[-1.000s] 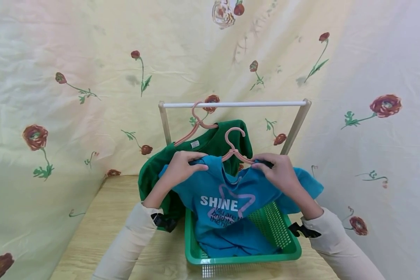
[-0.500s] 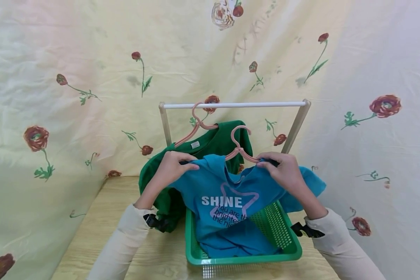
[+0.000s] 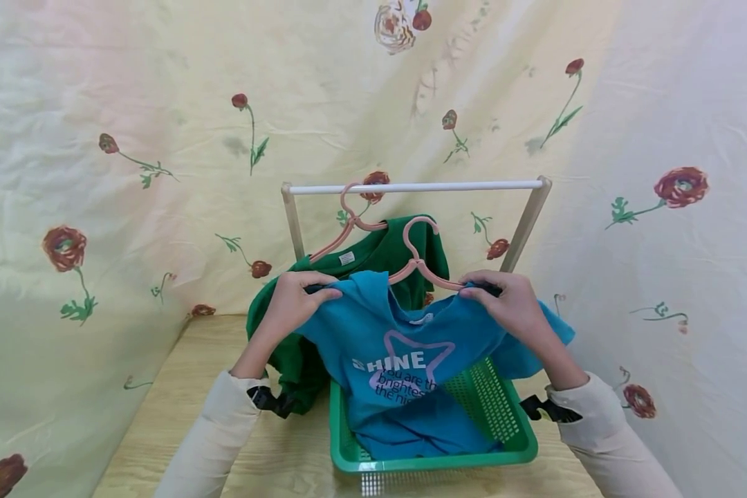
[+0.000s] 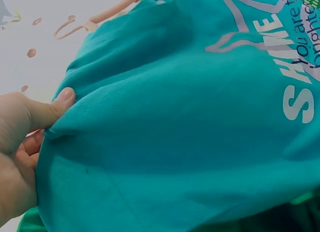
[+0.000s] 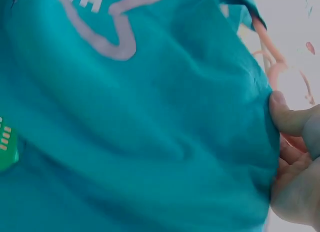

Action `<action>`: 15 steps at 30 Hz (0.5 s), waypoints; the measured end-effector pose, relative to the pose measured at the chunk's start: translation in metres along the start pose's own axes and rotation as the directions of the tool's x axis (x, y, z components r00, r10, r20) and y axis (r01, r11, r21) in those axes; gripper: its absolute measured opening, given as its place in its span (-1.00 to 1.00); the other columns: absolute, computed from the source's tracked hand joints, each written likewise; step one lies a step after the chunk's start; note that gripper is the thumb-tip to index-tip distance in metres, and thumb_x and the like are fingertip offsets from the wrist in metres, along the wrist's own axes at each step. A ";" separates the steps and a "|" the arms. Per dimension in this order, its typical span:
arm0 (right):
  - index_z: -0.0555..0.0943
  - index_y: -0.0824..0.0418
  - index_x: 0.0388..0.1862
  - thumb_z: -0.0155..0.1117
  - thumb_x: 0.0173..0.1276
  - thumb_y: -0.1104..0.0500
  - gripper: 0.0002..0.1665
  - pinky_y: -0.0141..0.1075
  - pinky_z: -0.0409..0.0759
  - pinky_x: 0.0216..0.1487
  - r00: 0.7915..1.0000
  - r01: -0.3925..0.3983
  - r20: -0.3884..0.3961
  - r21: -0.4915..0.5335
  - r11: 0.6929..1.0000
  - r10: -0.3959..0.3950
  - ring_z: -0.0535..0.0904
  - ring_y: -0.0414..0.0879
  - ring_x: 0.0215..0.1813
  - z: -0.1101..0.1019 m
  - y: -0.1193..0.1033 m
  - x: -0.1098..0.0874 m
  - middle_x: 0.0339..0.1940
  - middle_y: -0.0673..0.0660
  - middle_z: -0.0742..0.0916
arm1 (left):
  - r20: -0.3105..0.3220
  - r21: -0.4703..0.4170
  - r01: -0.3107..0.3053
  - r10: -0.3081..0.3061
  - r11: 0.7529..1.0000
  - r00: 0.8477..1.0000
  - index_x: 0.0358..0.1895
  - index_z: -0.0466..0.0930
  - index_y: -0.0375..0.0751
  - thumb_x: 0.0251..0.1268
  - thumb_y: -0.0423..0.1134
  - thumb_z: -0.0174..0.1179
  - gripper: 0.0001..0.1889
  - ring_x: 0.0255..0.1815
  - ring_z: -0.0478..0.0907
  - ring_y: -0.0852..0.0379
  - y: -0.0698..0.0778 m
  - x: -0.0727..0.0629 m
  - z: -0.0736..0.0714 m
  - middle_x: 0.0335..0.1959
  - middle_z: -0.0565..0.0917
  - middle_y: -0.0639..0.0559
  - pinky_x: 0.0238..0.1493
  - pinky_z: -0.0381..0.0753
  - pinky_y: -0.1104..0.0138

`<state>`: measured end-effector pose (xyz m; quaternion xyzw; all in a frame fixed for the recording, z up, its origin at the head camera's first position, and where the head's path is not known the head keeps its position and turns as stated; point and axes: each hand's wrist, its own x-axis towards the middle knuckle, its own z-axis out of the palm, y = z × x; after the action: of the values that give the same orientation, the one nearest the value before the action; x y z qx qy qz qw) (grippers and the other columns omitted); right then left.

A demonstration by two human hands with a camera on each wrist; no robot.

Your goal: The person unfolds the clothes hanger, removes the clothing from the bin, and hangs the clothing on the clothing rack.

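Note:
A blue T-shirt [image 3: 361, 325] printed with "SHINE" and a star is stretched between both hands, its lower part lying in the green basket [image 3: 436, 462]. My left hand [image 3: 292, 301] pinches the shirt at the left shoulder, thumb in front, as the left wrist view also shows. At the opposite shoulder my right hand [image 3: 507, 304] pinches the cloth near the hanger's arm. A pink hanger [image 3: 416, 261] sits inside the neck, its hook standing up free above the collar. The hanger's ends are hidden by cloth and fingers.
Behind stands a small rack with a white rail [image 3: 448, 186] and wooden posts [image 3: 526, 225]. A green shirt [image 3: 404, 238] hangs there on another pink hanger [image 3: 348, 207], left of centre. Wooden tabletop [image 3: 180, 387] lies below; flowered cloth [image 3: 324, 83] surrounds it.
My left hand has moved left along the shirt's shoulder, and the right hand slightly right. The hanger's hook swayed right, then back left, and stands a little higher.

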<state>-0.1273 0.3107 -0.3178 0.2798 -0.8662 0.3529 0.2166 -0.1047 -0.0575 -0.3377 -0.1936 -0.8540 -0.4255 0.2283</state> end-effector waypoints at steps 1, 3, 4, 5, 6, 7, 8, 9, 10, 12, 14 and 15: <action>0.78 0.25 -0.06 0.39 0.38 0.27 -0.81 -0.68 0.51 -0.13 1.000 -0.011 0.009 -0.007 1.000 0.011 0.76 0.08 -0.17 -0.002 0.001 0.000 -0.18 0.21 0.84 | -0.009 -0.002 0.004 -0.004 1.000 1.000 -0.08 0.81 -0.27 0.25 -0.31 0.42 -0.79 0.00 0.75 -0.11 0.000 0.000 -0.001 -0.11 0.82 -0.16 0.08 0.71 0.02; 0.77 0.25 -0.05 0.39 0.37 0.27 -0.81 -0.67 0.50 -0.10 0.999 -0.022 0.036 -0.019 1.000 0.022 0.74 0.08 -0.16 -0.008 0.004 0.000 -0.17 0.21 0.83 | -0.022 -0.005 0.013 -0.013 1.000 1.000 -0.07 0.81 -0.28 0.26 -0.32 0.41 -0.79 0.00 0.75 -0.13 -0.001 -0.001 -0.002 -0.10 0.82 -0.18 0.08 0.71 0.00; 0.77 0.25 -0.05 0.40 0.37 0.27 -0.80 -0.65 0.51 -0.09 0.998 -0.025 0.053 -0.026 0.999 0.026 0.74 0.07 -0.16 -0.010 0.005 0.000 -0.17 0.21 0.83 | -0.027 -0.009 0.016 -0.016 1.000 1.000 -0.07 0.81 -0.29 0.26 -0.33 0.41 -0.79 0.01 0.75 -0.14 -0.001 -0.001 -0.003 -0.10 0.82 -0.19 0.08 0.71 0.00; 0.77 0.26 -0.04 0.40 0.38 0.27 -0.80 -0.62 0.52 -0.10 0.997 -0.026 0.071 -0.036 0.999 0.029 0.73 0.06 -0.17 -0.013 0.006 -0.001 -0.18 0.20 0.83 | -0.030 -0.011 0.018 -0.018 1.000 0.999 -0.07 0.81 -0.30 0.26 -0.33 0.41 -0.79 0.01 0.75 -0.14 -0.001 -0.001 -0.003 -0.10 0.82 -0.19 0.08 0.71 -0.01; 0.77 0.26 -0.04 0.40 0.38 0.26 -0.79 -0.60 0.54 -0.10 0.996 -0.027 0.088 -0.043 0.999 0.031 0.72 0.05 -0.18 -0.015 0.007 -0.001 -0.19 0.20 0.83 | -0.032 -0.012 0.016 -0.017 1.000 0.999 -0.07 0.81 -0.30 0.25 -0.33 0.41 -0.79 0.00 0.75 -0.14 -0.001 -0.001 -0.003 -0.10 0.82 -0.19 0.08 0.71 -0.01; 0.77 0.27 -0.04 0.40 0.38 0.26 -0.79 -0.57 0.55 -0.11 0.994 -0.023 0.102 -0.055 0.998 0.029 0.72 0.04 -0.19 -0.017 0.008 -0.001 -0.20 0.20 0.83 | -0.032 -0.013 0.012 -0.013 1.000 0.999 -0.07 0.81 -0.31 0.25 -0.33 0.42 -0.79 0.00 0.75 -0.14 -0.001 -0.001 -0.003 -0.10 0.82 -0.19 0.08 0.71 -0.01; 0.77 0.28 -0.04 0.40 0.38 0.25 -0.79 -0.53 0.57 -0.13 0.993 -0.021 0.113 -0.065 0.998 0.028 0.71 0.01 -0.20 -0.018 0.008 -0.001 -0.21 0.20 0.83 | -0.032 -0.018 0.008 -0.008 1.000 0.999 -0.08 0.81 -0.31 0.24 -0.33 0.42 -0.79 -0.01 0.75 -0.14 -0.001 0.000 -0.002 -0.11 0.82 -0.19 0.07 0.71 -0.01; 0.77 0.28 -0.05 0.39 0.39 0.25 -0.80 -0.51 0.58 -0.13 0.993 -0.021 0.118 -0.073 0.997 0.029 0.70 -0.02 -0.20 -0.020 0.008 -0.002 -0.21 0.19 0.83 | -0.030 -0.025 0.001 -0.001 1.000 1.000 -0.08 0.81 -0.31 0.24 -0.33 0.43 -0.79 -0.02 0.76 -0.14 0.000 0.000 -0.002 -0.12 0.82 -0.19 0.07 0.71 0.00; 0.77 0.28 -0.06 0.39 0.39 0.26 -0.80 -0.50 0.58 -0.14 0.993 -0.018 0.114 -0.082 0.996 0.027 0.69 -0.05 -0.21 -0.021 0.008 -0.003 -0.21 0.19 0.83 | -0.027 -0.030 -0.006 0.005 1.000 1.000 -0.08 0.81 -0.30 0.23 -0.33 0.43 -0.79 -0.02 0.76 -0.12 0.000 0.001 -0.001 -0.13 0.82 -0.18 0.07 0.72 0.01; 0.76 0.29 -0.08 0.38 0.39 0.27 -0.82 -0.50 0.58 -0.16 0.995 -0.014 0.093 -0.093 0.996 0.023 0.66 -0.15 -0.22 -0.022 0.009 -0.005 -0.22 0.19 0.82 | -0.023 -0.050 -0.024 0.023 0.998 0.999 -0.08 0.82 -0.29 0.23 -0.32 0.43 -0.79 -0.03 0.77 -0.10 0.001 0.002 -0.001 -0.14 0.83 -0.17 0.06 0.72 0.02; 0.76 0.29 -0.09 0.37 0.40 0.29 -0.84 -0.53 0.56 -0.16 0.998 -0.005 0.056 -0.097 0.995 0.011 0.61 -0.27 -0.23 -0.022 0.009 -0.006 -0.22 0.19 0.81 | -0.030 -0.079 -0.031 0.029 0.996 0.999 -0.09 0.82 -0.27 0.25 -0.32 0.42 -0.80 -0.03 0.77 -0.09 0.001 0.004 -0.001 -0.15 0.83 -0.15 0.05 0.72 0.03; 0.75 0.30 -0.09 0.36 0.40 0.30 -0.85 -0.55 0.55 -0.17 0.999 0.002 0.038 -0.095 0.995 0.002 0.59 -0.31 -0.23 -0.022 0.010 -0.007 -0.22 0.21 0.81 | -0.036 -0.090 -0.032 0.029 0.995 0.999 -0.09 0.82 -0.27 0.25 -0.32 0.42 -0.81 -0.04 0.77 -0.08 0.002 0.005 -0.002 -0.16 0.83 -0.15 0.05 0.72 0.03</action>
<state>-0.1246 0.3347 -0.3123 0.2758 -0.8859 0.3058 0.2134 -0.1072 -0.0574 -0.3330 -0.2093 -0.8267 -0.4636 0.2407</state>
